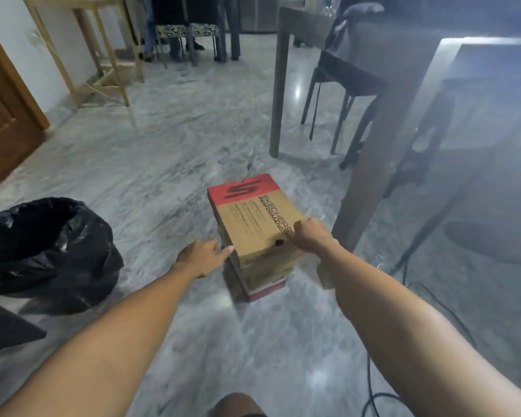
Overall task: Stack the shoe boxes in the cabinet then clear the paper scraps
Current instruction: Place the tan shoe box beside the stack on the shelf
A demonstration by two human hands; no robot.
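Just below the middle of the frame a stack of shoe boxes (257, 266) stands on the grey marbled floor (163, 152). The top box (253, 218) is brown cardboard with a red end panel and black lettering; its lid is shut, so its contents cannot be seen. It sits slightly askew on the lower boxes, whose red and brown edges show beneath. At the left edge a bin lined with a crinkled black plastic bag (47, 251) stands open; its inside is too dark to tell what it holds.

The right hand (309, 237) grips the top box at its near right corner, fingers curled over the lid edge. The left hand (203, 255) is open, fingers extended toward the box's near left side, fingertips at or touching it.

A wooden table leg (278, 91) and a dark chair (343, 85) stand in the upper right.
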